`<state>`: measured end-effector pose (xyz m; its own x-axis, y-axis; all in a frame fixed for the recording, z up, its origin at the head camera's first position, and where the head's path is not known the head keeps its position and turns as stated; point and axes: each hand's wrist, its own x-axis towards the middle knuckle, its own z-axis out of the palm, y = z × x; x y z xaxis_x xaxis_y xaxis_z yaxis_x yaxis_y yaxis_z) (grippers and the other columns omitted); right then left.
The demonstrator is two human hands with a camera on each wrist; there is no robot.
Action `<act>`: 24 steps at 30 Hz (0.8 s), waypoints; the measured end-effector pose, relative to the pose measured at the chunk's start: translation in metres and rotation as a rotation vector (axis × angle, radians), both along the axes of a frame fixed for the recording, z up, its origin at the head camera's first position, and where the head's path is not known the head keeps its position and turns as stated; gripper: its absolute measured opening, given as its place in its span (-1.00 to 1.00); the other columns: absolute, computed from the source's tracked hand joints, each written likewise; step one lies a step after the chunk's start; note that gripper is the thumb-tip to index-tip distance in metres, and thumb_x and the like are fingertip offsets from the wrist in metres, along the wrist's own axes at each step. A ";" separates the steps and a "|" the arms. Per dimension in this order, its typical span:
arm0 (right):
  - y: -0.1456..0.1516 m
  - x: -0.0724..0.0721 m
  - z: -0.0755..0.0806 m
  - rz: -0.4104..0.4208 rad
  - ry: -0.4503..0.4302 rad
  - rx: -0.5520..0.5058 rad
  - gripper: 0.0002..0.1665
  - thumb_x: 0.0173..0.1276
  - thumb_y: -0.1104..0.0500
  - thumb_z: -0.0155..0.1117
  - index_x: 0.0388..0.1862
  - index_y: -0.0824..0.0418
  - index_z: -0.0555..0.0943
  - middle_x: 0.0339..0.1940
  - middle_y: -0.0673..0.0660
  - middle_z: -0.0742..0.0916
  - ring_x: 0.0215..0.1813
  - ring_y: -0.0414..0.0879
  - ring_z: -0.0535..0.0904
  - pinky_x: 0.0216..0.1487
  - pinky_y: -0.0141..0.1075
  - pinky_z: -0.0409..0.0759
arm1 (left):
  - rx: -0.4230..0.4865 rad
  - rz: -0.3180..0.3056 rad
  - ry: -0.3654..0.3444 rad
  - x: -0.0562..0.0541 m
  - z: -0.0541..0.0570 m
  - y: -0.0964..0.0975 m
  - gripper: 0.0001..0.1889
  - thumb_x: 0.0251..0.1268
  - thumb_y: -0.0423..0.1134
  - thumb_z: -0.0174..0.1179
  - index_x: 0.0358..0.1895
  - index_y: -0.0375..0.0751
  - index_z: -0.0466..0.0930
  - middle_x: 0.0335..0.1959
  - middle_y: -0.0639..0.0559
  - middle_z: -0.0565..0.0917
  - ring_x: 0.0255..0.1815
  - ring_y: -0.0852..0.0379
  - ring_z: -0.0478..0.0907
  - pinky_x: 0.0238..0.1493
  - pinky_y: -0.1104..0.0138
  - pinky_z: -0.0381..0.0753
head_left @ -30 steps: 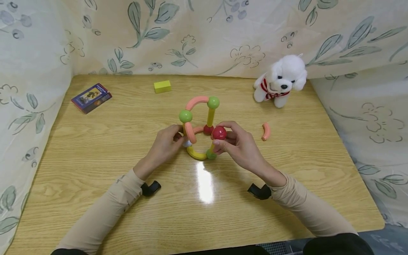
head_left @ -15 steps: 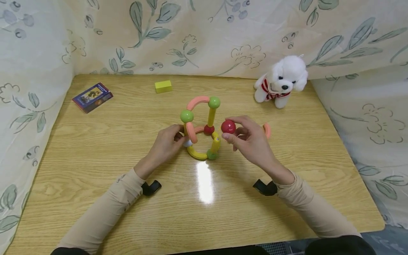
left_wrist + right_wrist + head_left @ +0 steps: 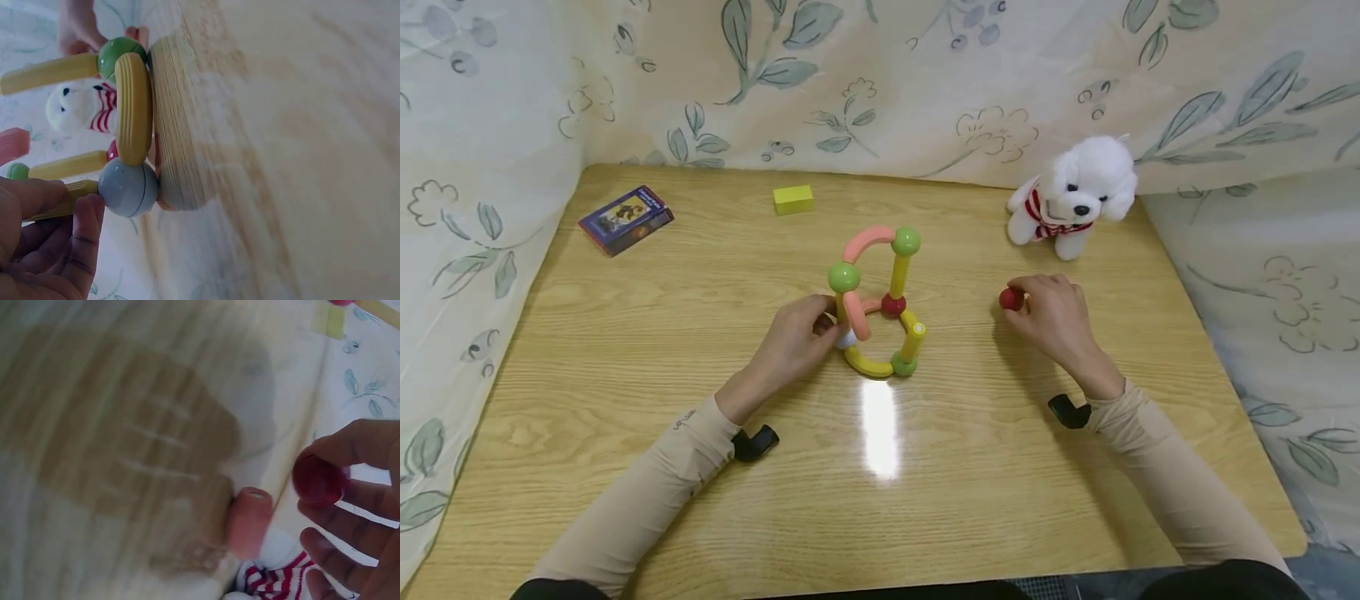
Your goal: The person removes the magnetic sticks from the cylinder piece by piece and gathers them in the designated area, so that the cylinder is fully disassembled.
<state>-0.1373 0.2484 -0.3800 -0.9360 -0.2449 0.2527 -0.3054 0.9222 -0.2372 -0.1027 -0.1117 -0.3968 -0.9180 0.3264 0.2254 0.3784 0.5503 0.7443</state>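
Note:
A magnetic stick-and-ball frame point(image 3: 869, 367) stands mid-table, with yellow and pink rods joined by green, red and white balls. At its left side my left hand point(image 3: 797, 342) pinches an upright yellow rod point(image 3: 80, 190) just above the white ball point(image 3: 128, 187). The yellow rod point(image 3: 913, 340) at the frame's front right has a bare top end. Farther right, my right hand point(image 3: 1060, 321) holds a loose red ball point(image 3: 1011, 299) between thumb and fingers. A curved pink rod point(image 3: 249, 523) lies on the table near that hand, hidden behind it in the head view.
A white toy dog point(image 3: 1078, 196) in a striped scarf sits at the back right. Toward the back lie a yellow block point(image 3: 793, 200) and, at the left, a small blue box point(image 3: 627, 220). Floral cloth point(image 3: 925, 83) hangs behind the table point(image 3: 820, 517).
My right hand has carried the red ball off the frame's front-right yellow rod and away to the right, over the loose pink rod. My left hand has kept its grip on the frame.

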 end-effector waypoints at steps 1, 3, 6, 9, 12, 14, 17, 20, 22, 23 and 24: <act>0.001 0.000 -0.001 -0.004 -0.002 0.015 -0.64 0.14 0.18 0.37 -0.07 0.28 0.68 -0.19 0.30 0.77 -0.12 0.28 0.57 -0.15 0.16 0.43 | -0.001 0.002 0.002 0.000 0.000 0.000 -0.75 0.24 -0.38 0.27 -0.04 -0.41 0.60 -0.19 -0.22 0.72 -0.27 -0.01 0.69 -0.24 0.23 0.70; 0.002 0.000 -0.004 -0.010 -0.015 0.042 -0.64 0.14 0.17 0.38 -0.07 0.27 0.68 -0.19 0.30 0.77 -0.10 0.29 0.56 -0.10 0.19 0.41 | -0.004 0.003 0.001 0.001 0.001 0.000 -0.75 0.24 -0.38 0.27 -0.04 -0.40 0.60 -0.19 -0.21 0.72 -0.26 -0.01 0.69 -0.23 0.22 0.70; 0.003 0.001 -0.008 -0.019 -0.028 0.074 -0.65 0.13 0.19 0.39 -0.08 0.27 0.68 -0.17 0.30 0.77 -0.07 0.30 0.56 -0.02 0.24 0.40 | -0.009 0.002 -0.008 0.001 0.002 0.000 -0.74 0.24 -0.37 0.28 -0.03 -0.38 0.61 -0.18 -0.19 0.72 -0.25 0.00 0.69 -0.22 0.22 0.70; 0.003 0.001 -0.010 -0.028 -0.028 0.093 -0.63 0.12 0.21 0.40 -0.06 0.28 0.67 -0.16 0.32 0.77 -0.04 0.31 0.56 0.04 0.26 0.39 | -0.009 -0.004 -0.015 0.002 0.002 0.001 -0.74 0.25 -0.37 0.27 -0.01 -0.37 0.60 -0.19 -0.18 0.72 -0.26 0.01 0.69 -0.22 0.22 0.69; 0.004 0.002 -0.010 -0.028 -0.025 0.091 -0.56 0.11 0.20 0.41 0.00 0.27 0.64 -0.11 0.35 0.75 0.00 0.33 0.54 0.06 0.28 0.38 | -0.007 -0.006 -0.017 0.001 0.002 0.001 -0.74 0.25 -0.38 0.27 -0.01 -0.38 0.60 -0.19 -0.19 0.72 -0.26 0.01 0.69 -0.22 0.22 0.70; 0.003 0.002 -0.009 -0.017 -0.014 0.071 -0.52 0.09 0.20 0.42 0.04 0.27 0.63 -0.07 0.36 0.72 0.03 0.33 0.52 0.06 0.28 0.39 | -0.006 -0.008 -0.019 0.002 0.002 0.002 -0.73 0.25 -0.38 0.27 -0.01 -0.38 0.60 -0.19 -0.19 0.72 -0.26 0.01 0.69 -0.22 0.22 0.70; -0.004 0.007 -0.004 0.051 0.019 -0.002 -0.53 0.07 0.27 0.36 0.03 0.30 0.63 -0.04 0.36 0.69 0.02 0.31 0.50 0.02 0.23 0.41 | -0.001 -0.012 -0.024 0.002 0.002 0.002 -0.73 0.25 -0.38 0.27 -0.01 -0.39 0.60 -0.18 -0.20 0.72 -0.26 0.01 0.69 -0.23 0.23 0.70; -0.022 0.016 0.007 0.154 -0.024 -0.116 -0.54 0.11 0.34 0.28 0.06 0.31 0.62 0.01 0.31 0.68 -0.04 0.20 0.53 -0.04 0.06 0.48 | 0.007 -0.014 -0.034 0.001 0.002 0.002 -0.73 0.25 -0.38 0.27 -0.01 -0.39 0.59 -0.19 -0.20 0.72 -0.27 0.02 0.69 -0.23 0.24 0.70; -0.039 0.025 0.013 0.227 -0.131 -0.219 -0.54 0.17 0.38 0.24 0.11 0.31 0.60 0.05 0.28 0.67 -0.09 0.11 0.57 -0.09 -0.05 0.54 | 0.013 -0.012 -0.041 0.001 0.003 0.002 -0.74 0.25 -0.38 0.27 -0.01 -0.39 0.59 -0.18 -0.21 0.72 -0.26 0.02 0.69 -0.23 0.24 0.71; -0.047 0.029 0.015 0.265 -0.196 -0.264 -0.52 0.20 0.38 0.24 0.15 0.30 0.58 0.06 0.26 0.67 -0.11 0.05 0.59 -0.12 -0.11 0.57 | 0.015 -0.010 -0.046 0.001 0.003 0.002 -0.74 0.25 -0.38 0.27 -0.01 -0.38 0.59 -0.19 -0.21 0.72 -0.26 0.02 0.69 -0.22 0.25 0.71; -0.054 0.034 0.017 0.292 -0.266 -0.299 -0.50 0.22 0.36 0.26 0.19 0.28 0.55 0.08 0.24 0.67 -0.12 0.00 0.62 -0.15 -0.15 0.60 | 0.017 -0.007 -0.051 0.002 0.003 0.002 -0.74 0.25 -0.38 0.27 -0.01 -0.38 0.59 -0.19 -0.21 0.72 -0.26 0.02 0.69 -0.22 0.25 0.71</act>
